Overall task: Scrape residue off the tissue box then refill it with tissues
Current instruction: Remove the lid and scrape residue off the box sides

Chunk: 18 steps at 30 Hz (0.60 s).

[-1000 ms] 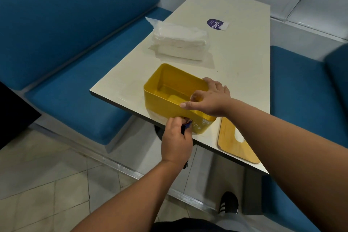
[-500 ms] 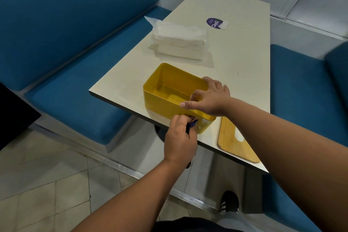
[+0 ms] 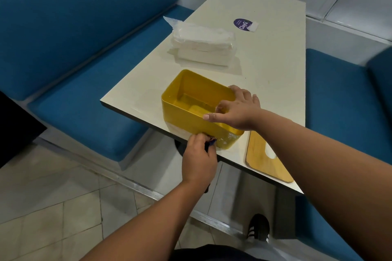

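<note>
An open yellow tissue box (image 3: 180, 110) stands at the near edge of the cream table (image 3: 265, 65), with whitish residue on its near wall. My right hand (image 3: 237, 110) grips the box's right rim, thumb along the near wall and fingers over the far side. My left hand (image 3: 199, 159) holds a small dark blue scraper (image 3: 211, 143) against the lower near wall, most of the tool hidden in the fist. A wrapped pack of white tissues (image 3: 201, 44) lies farther back on the table.
A wooden lid (image 3: 261, 154) with a slot lies flat on the table right of the box. A purple sticker (image 3: 242, 24) sits near the far end. Blue bench seats (image 3: 89, 101) flank the table on both sides. My shoe (image 3: 257, 228) shows on the tiled floor.
My left hand with the scraper has shifted slightly right and then back along the box's near wall. The right hand keeps its grip on the rim.
</note>
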Motion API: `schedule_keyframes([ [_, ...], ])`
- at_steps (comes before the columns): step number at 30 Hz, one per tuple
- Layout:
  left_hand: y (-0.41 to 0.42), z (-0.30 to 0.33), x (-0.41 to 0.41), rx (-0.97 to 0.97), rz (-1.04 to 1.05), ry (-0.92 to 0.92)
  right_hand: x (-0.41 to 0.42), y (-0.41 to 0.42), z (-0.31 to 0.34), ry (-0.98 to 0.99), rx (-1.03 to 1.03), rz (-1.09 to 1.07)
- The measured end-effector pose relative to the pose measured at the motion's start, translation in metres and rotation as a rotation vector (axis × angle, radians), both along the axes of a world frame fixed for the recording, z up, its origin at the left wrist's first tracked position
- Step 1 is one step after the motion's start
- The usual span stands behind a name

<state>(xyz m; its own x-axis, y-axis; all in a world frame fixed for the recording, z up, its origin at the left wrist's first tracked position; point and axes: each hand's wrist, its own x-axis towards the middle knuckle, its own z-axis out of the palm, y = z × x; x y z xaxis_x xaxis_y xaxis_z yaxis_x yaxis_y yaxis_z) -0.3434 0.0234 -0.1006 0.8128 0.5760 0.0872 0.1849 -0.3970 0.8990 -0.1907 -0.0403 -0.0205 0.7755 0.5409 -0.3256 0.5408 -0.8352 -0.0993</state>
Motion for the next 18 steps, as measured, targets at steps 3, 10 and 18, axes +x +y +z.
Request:
schedule_keyframes([
  [3,-0.004,0.004,0.003,0.010,-0.031,-0.050,-0.002,-0.001,0.002,-0.001,0.003,-0.004],
  [10,0.006,-0.004,0.000,-0.077,-0.032,0.013,-0.004,0.000,0.005,-0.004,-0.006,-0.022],
  [18,-0.015,-0.007,0.003,-0.133,-0.024,-0.008,-0.006,0.000,0.004,-0.025,-0.009,-0.009],
])
